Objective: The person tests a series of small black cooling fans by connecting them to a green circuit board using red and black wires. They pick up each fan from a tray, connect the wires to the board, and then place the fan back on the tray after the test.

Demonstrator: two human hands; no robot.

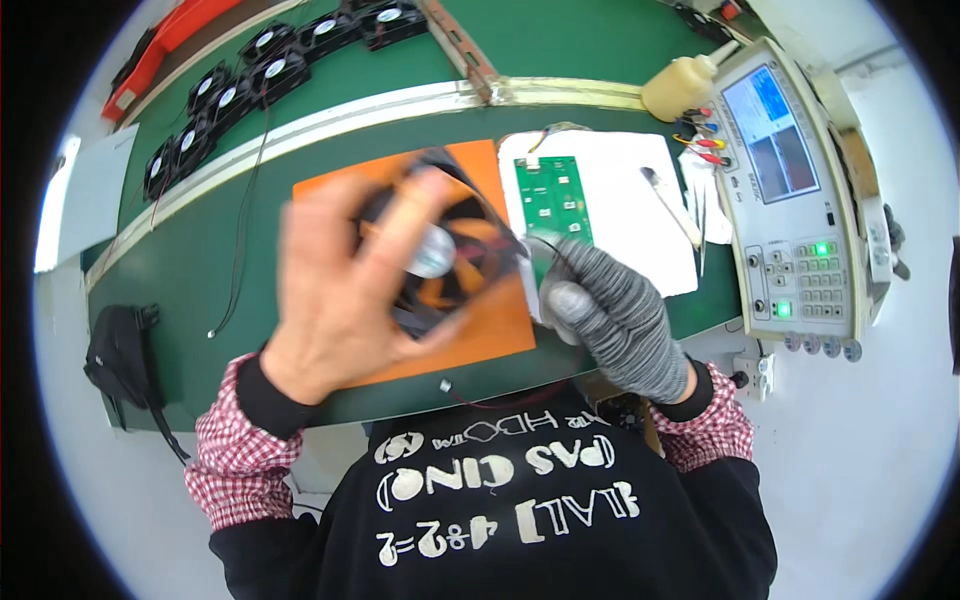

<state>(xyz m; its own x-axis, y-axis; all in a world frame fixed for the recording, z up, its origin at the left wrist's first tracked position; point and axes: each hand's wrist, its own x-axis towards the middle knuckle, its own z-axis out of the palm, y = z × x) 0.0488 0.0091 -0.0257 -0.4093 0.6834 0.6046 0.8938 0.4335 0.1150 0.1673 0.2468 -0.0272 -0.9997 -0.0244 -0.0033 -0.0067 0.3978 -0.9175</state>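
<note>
The bare left hand (345, 285) has its fingers wide across a black cooling fan (430, 252) and seems to grip its frame, over the orange mat (490, 335). The gray-gloved right hand (625, 310) is curled by the fan's right corner; I can't tell what it pinches. Best to hold the frame, not the blades, and not bump the green circuit board (555, 195), far and right of the fan.

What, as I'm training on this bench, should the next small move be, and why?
Probably steady the black square fan over the orange mat: the bare left hand grips it askew to the mat's edges, and the grey knit-gloved right hand is near its right corner. What that hand holds, if anything, is unclear.
</note>
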